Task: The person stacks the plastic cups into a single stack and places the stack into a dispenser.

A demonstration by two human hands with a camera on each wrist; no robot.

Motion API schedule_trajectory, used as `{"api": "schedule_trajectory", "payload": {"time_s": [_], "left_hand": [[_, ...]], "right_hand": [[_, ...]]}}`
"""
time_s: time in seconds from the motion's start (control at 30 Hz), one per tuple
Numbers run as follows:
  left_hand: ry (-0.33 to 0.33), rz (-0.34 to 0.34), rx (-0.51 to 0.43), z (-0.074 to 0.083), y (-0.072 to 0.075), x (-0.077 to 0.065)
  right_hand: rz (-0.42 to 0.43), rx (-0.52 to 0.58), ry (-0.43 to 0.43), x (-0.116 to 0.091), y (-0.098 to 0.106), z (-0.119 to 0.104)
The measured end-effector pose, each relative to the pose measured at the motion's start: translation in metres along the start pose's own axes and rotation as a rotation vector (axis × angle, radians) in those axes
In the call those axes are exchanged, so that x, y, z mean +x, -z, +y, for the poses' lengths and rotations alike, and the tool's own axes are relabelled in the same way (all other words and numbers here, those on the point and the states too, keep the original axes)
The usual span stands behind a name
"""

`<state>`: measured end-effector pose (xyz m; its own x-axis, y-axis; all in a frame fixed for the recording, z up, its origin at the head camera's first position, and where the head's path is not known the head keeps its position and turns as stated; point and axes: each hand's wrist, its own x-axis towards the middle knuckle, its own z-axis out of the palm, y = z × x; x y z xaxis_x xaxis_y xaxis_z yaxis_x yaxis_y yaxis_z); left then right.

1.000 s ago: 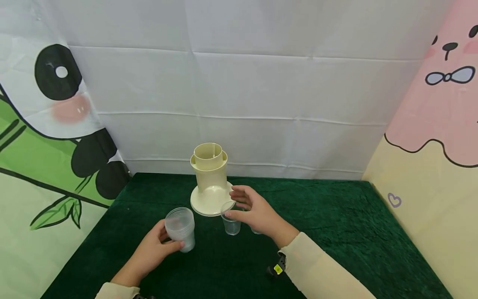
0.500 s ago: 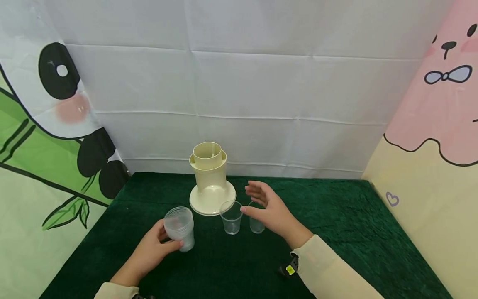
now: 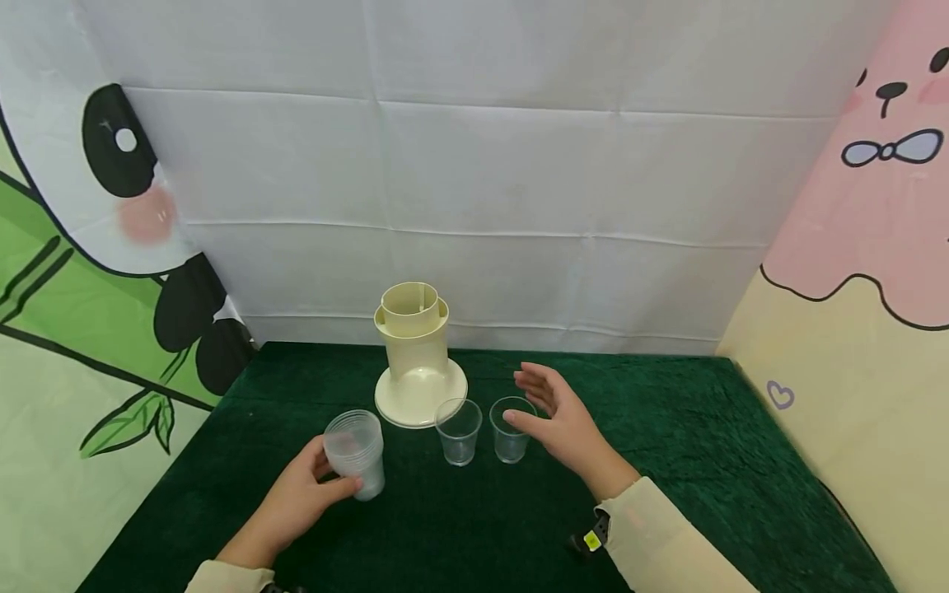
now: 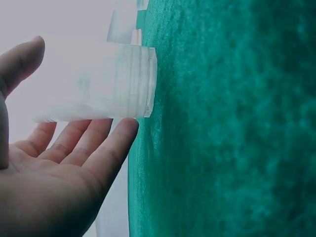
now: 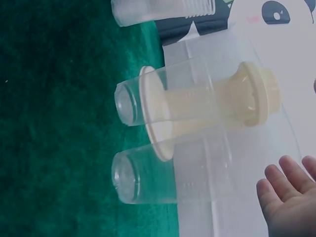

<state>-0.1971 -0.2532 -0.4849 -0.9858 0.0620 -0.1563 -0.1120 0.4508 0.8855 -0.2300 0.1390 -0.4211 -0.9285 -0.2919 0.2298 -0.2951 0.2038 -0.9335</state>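
Note:
In the head view my left hand [image 3: 300,486] is at the left of a stack of nested clear plastic cups [image 3: 356,453]. The left wrist view shows its loosely extended fingers [image 4: 98,143] along the stack's side, the thumb standing apart. Two single clear cups stand upright on the table: a left one [image 3: 460,436] and a right one [image 3: 510,441]. My right hand [image 3: 567,424], fingers spread and relaxed, is at the right cup's rim, its thumb overlapping the rim in the head view. The right wrist view shows this hand [image 5: 291,197] beyond the cup mouths, holding nothing.
A cream plastic stand [image 3: 418,371] with a round base and a two-tier tubular top rises behind the cups. Dark green cloth [image 3: 667,428] covers the table. A white fabric backdrop [image 3: 489,181] hangs close behind it, with printed cartoon panels at both sides.
My right hand has moved right, from the left single cup to the right one, leaving the left cup standing and uncovering the right cup. The left hand and stack stay nearly still.

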Motion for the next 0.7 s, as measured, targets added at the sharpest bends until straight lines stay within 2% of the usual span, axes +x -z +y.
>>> {"api": "schedule_trajectory", "payload": {"time_s": [0.4, 0.7], "left_hand": [[-0.007, -0.008, -0.004, 0.004, 0.0, -0.002], [0.007, -0.01, -0.006, 0.007, 0.0, -0.002]], "right_hand": [[0.071, 0.004, -0.057, -0.006, 0.004, 0.017], [0.085, 0.047, -0.116, -0.007, 0.001, 0.034]]}}
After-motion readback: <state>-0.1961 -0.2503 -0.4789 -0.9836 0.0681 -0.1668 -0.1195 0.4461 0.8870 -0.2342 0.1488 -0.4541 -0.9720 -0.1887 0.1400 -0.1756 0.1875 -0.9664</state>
